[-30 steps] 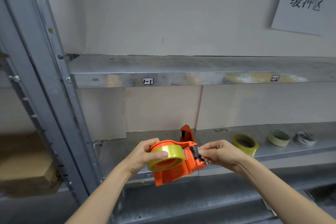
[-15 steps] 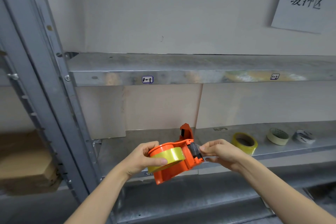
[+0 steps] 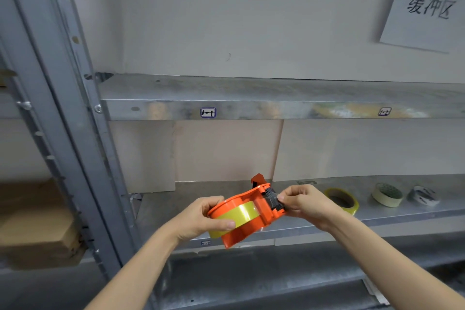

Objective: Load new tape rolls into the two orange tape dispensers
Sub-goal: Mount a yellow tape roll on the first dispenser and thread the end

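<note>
A cardboard box (image 3: 37,224) sits far to the left of the orange tape dispenser (image 3: 247,214), behind the grey shelf post (image 3: 63,133). The left hand (image 3: 201,219) is closed around the dispenser's round end, with its thumb pressed on the yellow tape roll (image 3: 236,218) that sits inside. The dispenser is held in the air, in front of the metal shelf (image 3: 176,204). A second orange dispenser (image 3: 258,180) shows just behind it, mostly hidden. The right hand (image 3: 307,205) pinches the dispenser's black cutter end with its fingertips. To the right of the dispenser, three rolls lie on the shelf: a yellow roll (image 3: 342,200), a cream roll (image 3: 387,195) and a white roll (image 3: 424,195).
</note>
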### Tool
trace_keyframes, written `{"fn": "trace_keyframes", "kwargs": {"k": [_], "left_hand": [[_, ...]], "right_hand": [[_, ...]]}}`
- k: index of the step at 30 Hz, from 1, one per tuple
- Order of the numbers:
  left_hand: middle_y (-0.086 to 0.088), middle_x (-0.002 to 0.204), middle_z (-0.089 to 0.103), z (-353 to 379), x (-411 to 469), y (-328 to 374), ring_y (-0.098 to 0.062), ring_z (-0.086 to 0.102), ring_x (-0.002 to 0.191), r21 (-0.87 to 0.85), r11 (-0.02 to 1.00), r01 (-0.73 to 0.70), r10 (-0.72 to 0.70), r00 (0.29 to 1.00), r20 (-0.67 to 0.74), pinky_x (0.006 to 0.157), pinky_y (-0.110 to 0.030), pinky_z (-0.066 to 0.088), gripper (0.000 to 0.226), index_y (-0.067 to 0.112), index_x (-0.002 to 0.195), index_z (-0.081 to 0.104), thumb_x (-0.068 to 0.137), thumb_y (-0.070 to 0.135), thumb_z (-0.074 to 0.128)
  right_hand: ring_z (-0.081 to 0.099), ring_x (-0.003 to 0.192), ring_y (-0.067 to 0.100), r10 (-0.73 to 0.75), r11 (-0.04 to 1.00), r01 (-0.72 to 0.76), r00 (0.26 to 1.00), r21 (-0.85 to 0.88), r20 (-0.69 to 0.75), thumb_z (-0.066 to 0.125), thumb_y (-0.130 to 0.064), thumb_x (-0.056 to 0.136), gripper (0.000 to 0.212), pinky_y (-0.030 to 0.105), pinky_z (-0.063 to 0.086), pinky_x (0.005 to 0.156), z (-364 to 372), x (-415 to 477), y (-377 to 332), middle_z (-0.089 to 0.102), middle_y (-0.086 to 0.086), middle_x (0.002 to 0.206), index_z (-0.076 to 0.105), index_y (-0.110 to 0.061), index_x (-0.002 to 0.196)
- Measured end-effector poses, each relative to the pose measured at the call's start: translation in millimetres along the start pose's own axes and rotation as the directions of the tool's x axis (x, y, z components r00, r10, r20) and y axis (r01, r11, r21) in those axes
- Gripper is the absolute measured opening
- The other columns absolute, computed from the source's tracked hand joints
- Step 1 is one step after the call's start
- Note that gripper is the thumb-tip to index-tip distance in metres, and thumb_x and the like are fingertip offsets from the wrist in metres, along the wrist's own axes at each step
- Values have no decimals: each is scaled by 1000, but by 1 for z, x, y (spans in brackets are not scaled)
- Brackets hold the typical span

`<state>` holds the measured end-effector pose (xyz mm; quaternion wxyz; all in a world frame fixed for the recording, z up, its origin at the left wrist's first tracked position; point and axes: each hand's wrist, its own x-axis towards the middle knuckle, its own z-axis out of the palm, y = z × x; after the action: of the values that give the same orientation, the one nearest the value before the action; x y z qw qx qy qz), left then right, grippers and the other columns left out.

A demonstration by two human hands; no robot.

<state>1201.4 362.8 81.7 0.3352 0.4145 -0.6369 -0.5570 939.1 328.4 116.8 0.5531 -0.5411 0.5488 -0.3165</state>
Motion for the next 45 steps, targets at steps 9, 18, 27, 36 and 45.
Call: {"fn": "trace_keyframes", "kwargs": {"k": [9, 18, 27, 36, 45], "left_hand": [[7, 90, 69, 7, -3, 10, -9, 67, 84, 9, 989, 149, -148, 974, 171, 66, -22, 53, 43, 8, 121, 54, 86, 33, 60], [2, 102, 66, 16, 4, 6, -12, 64, 91, 50, 984, 171, -178, 963, 204, 75, -22, 51, 50, 12, 117, 59, 77, 41, 68], [8, 76, 70, 23, 10, 6, -5, 65, 70, 58, 985, 160, -166, 980, 109, 66, -19, 51, 19, 15, 90, 69, 77, 27, 78], [8, 73, 70, 23, 15, 7, -6, 65, 68, 64, 990, 124, -130, 985, 114, 64, -18, 50, 22, 16, 93, 69, 75, 24, 78], [10, 81, 69, 21, 14, -7, -6, 65, 76, 105, 979, 173, -185, 975, 121, 69, -21, 51, 26, 21, 97, 67, 74, 28, 79]], "right_hand": [[60, 72, 21, -8, 1000, 8, 1000, 17, 13, 54, -4, 92, 14, 49, 50, 92, 0, 1, 0, 62, 10, 75, 59, -7, 79], [59, 77, 25, -1, 996, -2, 999, -85, -42, 51, -13, 94, 15, 50, 51, 88, 3, 0, 11, 62, 10, 82, 52, -12, 79], [51, 67, 20, -91, 969, 50, 983, -243, -159, 49, -18, 95, 16, 35, 45, 67, 9, 4, 20, 57, 7, 68, 49, -14, 80], [52, 74, 13, -298, 882, 150, 912, -446, -282, 50, -16, 94, 19, 23, 41, 63, 16, 12, 10, 60, -2, 77, 49, -18, 75], [51, 65, 10, -332, 859, 138, 883, -493, -332, 48, -13, 95, 15, 21, 40, 56, 16, 12, 9, 60, 0, 72, 50, -11, 80]]}}
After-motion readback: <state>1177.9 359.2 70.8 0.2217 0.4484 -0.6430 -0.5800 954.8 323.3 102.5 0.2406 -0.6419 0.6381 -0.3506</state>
